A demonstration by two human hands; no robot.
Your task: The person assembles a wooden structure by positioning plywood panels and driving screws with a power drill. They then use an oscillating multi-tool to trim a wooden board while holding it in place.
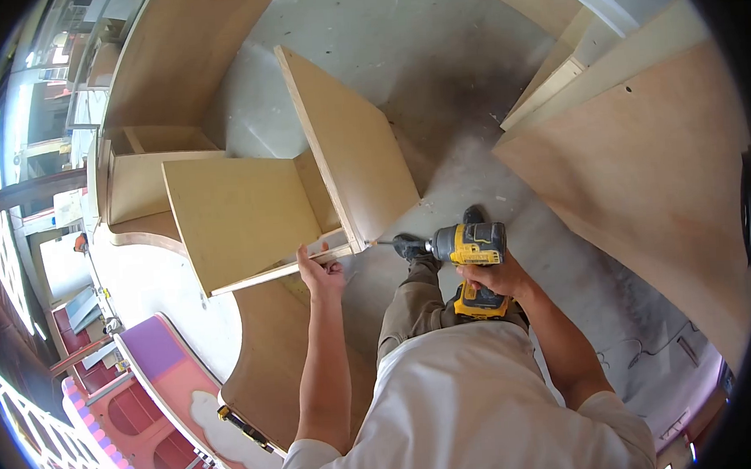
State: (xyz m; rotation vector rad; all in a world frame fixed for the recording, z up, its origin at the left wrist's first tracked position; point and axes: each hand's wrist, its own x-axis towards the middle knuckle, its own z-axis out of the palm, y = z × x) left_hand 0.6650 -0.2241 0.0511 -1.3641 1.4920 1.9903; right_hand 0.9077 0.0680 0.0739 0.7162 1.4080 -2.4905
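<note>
My right hand [495, 277] grips a yellow and black cordless drill [472, 253] by its handle. The drill's bit points left and its tip meets the lower corner of an upright plywood side panel [349, 142]. My left hand [321, 274] presses on the near edge of the plywood box [243, 216], where a thin strip joins the side panel. The box is made of a flat front panel and the side panel, set at a right angle. My bent leg in tan trousers [413, 305] shows below the drill.
Large plywood sheets [653, 186] lean at the right. A curved plywood counter [272, 359] and a pink and purple painted piece [166, 373] lie at the lower left. Another plywood structure [171, 58] stands at the upper left. The floor is bare concrete [399, 38].
</note>
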